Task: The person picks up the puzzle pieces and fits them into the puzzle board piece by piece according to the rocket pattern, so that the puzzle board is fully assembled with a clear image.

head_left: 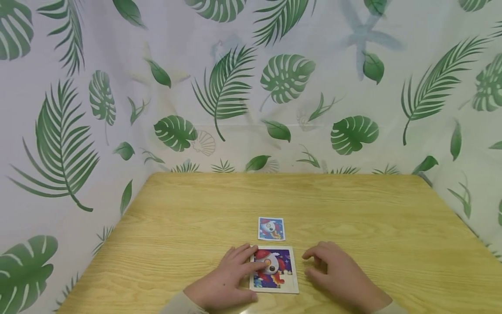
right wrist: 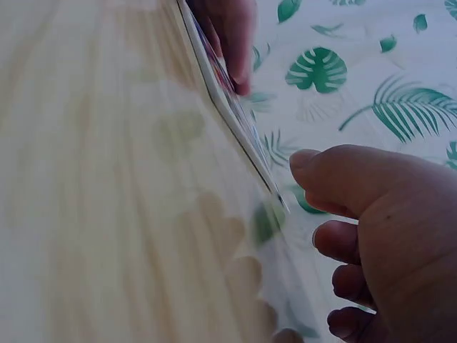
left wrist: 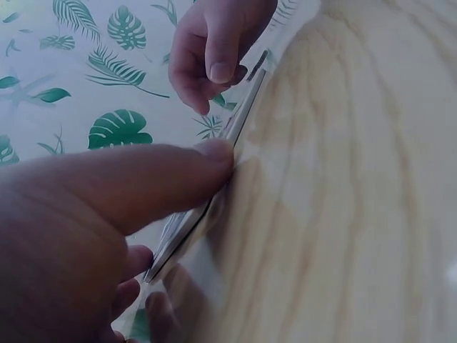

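A small square jigsaw puzzle [head_left: 285, 260] with a red-and-white rocket on dark blue lies flat in its pale frame. Its lower right corner shows bare pale backing. My left hand [head_left: 229, 277] lies over the puzzle's left side with fingers spread; the index finger touches the rocket and the thumb is by the lower left edge. Just off the right edge hovers my right hand [head_left: 337, 272], fingers loosely bent. Nothing shows between its thumb [right wrist: 321, 171] and fingers in the right wrist view. Behind the puzzle lies a small picture card [head_left: 271, 229] with a similar rocket.
Both hands work over a wood-grain table [head_left: 188, 209]. A white cloth [head_left: 243, 148] printed with green leaves hangs along its back and sides.
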Demonstrator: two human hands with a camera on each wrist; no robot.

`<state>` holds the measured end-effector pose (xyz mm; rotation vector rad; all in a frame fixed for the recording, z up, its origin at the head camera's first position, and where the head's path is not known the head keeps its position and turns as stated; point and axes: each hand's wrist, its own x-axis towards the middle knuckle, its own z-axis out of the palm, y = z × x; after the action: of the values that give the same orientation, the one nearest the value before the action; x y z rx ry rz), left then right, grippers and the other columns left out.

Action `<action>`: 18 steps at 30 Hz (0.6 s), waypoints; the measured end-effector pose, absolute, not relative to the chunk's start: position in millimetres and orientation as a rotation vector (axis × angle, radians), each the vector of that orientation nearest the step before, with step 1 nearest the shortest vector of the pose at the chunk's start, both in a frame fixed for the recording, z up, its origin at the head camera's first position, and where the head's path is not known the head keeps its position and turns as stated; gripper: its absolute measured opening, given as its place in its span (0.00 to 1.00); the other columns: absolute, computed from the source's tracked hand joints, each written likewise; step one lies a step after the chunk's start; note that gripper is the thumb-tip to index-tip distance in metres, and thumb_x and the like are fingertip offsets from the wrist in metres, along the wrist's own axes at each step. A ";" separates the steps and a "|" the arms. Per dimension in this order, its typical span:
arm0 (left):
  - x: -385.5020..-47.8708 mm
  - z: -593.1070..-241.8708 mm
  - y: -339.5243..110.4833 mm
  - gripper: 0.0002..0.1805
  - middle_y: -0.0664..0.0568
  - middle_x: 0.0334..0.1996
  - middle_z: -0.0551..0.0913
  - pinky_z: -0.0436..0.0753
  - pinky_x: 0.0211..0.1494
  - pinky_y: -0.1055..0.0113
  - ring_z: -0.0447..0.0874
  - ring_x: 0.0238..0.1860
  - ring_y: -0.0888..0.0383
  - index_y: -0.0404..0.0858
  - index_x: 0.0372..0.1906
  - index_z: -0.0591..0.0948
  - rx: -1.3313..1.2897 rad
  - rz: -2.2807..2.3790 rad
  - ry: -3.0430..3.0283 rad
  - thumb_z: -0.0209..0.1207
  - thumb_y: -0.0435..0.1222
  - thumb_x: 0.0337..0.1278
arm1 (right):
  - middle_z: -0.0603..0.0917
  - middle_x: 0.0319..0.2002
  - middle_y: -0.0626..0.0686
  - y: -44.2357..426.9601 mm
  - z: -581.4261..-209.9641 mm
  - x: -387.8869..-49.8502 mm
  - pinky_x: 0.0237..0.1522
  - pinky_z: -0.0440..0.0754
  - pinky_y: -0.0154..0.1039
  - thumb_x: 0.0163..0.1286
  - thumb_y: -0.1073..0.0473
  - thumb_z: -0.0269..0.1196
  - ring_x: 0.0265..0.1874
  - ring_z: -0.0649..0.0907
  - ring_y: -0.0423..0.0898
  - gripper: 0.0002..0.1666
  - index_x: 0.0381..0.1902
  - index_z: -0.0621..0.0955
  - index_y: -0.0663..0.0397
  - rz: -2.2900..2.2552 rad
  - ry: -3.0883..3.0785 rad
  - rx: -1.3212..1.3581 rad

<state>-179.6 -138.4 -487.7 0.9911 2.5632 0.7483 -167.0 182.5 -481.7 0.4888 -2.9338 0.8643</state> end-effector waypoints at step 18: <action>-179.6 -488.1 -136.1 0.38 0.57 0.82 0.45 0.44 0.78 0.42 0.38 0.81 0.49 0.70 0.75 0.64 0.939 0.740 2.580 0.63 0.59 0.61 | 0.72 0.39 0.39 283.7 -485.2 -176.6 0.38 0.74 0.38 0.62 0.34 0.70 0.38 0.70 0.38 0.33 0.62 0.80 0.34 0.758 -3.005 0.557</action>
<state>-179.6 -136.1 -488.1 0.9394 2.5796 0.7395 -176.6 283.7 -485.2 0.5567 -3.0047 0.7575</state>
